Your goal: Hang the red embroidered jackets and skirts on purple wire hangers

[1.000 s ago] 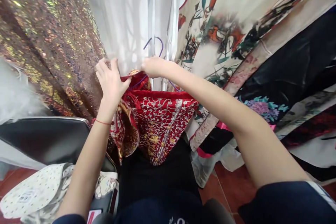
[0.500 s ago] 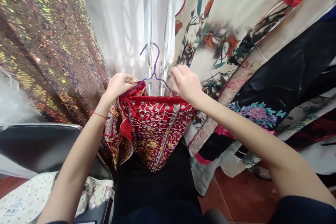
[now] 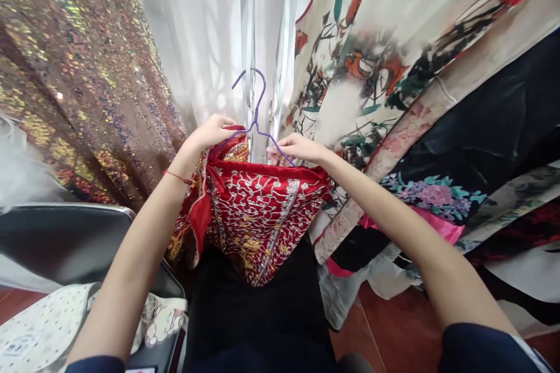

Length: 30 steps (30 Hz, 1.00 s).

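Observation:
A red garment [image 3: 258, 210] with silver and gold embroidery hangs on a purple wire hanger [image 3: 256, 113], whose hook stands upright before a white sheer curtain. My left hand [image 3: 210, 133] is closed on the garment's left shoulder at the hanger's left arm. My right hand [image 3: 295, 148] pinches the red fabric at the hanger's right arm. A red thread bracelet circles my left wrist.
Brown sequined fabric [image 3: 74, 70] hangs at left, a cream floral robe [image 3: 394, 29] and a black floral garment [image 3: 481, 145] at right. A black chair [image 3: 65, 239] stands lower left with spotted white cloth [image 3: 48, 320] on it. Red tiled floor [image 3: 385, 326] shows below.
My hands moved apart along the hanger's arms, the right one going from the hanger's neck to its right side. The hanger hook rose into full view, and the garment now sits spread across it.

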### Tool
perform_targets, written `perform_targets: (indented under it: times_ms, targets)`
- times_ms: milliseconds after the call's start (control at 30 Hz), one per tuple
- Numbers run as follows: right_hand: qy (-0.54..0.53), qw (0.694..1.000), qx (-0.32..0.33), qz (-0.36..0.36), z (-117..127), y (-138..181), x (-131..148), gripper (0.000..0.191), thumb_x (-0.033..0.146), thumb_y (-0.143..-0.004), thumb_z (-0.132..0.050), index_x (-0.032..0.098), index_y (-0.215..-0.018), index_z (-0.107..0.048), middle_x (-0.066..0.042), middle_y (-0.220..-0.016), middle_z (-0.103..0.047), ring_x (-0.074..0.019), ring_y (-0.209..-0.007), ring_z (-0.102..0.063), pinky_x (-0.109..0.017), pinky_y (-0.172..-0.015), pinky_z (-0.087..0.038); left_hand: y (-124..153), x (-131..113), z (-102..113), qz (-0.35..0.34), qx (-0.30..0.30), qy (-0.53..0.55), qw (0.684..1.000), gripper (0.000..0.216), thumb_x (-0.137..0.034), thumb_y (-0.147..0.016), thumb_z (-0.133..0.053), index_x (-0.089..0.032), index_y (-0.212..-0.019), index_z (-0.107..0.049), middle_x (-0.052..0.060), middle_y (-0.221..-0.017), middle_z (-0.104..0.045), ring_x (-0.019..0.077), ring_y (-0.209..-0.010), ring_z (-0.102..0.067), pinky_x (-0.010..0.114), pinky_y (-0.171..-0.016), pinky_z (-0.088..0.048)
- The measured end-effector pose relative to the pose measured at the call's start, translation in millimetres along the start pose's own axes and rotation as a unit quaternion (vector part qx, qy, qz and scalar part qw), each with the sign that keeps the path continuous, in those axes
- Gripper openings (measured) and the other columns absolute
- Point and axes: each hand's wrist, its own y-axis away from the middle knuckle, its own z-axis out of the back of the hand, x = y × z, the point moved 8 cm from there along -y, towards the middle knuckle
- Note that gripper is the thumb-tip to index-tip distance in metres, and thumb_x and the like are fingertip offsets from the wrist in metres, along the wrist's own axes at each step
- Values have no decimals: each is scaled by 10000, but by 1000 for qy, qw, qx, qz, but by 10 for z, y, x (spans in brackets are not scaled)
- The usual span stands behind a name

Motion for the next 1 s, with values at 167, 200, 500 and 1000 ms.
perform_targets:
  times_ms: [167,200,500,1000]
  targets:
    - [-23,999,11,-20,-106,-9,43,501,669,-691,-789,186,-827,-783,-57,-834,-786,-95,-612,-638,-227,-575,-519,-20,-5,-9,48,42,41,997,238,-406,-672,-760,-177,-703,-704,74,-677,-683,136,-541,-569,306,-556,-415]
    - [-15,999,21,-21,-154,-21,73,502,678,-700,-778,188,-807,-778,-64,-848,-788,-98,-619,-646,-231,-587,-536,-14,-3,-29,62,68,35,995,253,-419,-660,-772,-179,-687,-697,81,-685,-690,144,-544,-578,310,-553,-415]
    - [-32,995,93,-22,-446,-141,224,570,741,-685,-739,171,-696,-749,-111,-780,-778,-185,-705,-725,-336,-763,-650,23,-35,-108,91,98,-68,989,331,-493,-626,-786,-181,-608,-676,87,-643,-658,166,-502,-557,354,-542,-409]
    - [60,995,2,-76,-252,-178,143,415,312,-770,-786,203,-533,-464,20,-492,-567,-135,-546,-627,-255,-579,-520,154,1,-206,96,121,79,985,248,-346,-609,-692,-198,-800,-747,82,-826,-754,238,-702,-687,368,-664,-533]
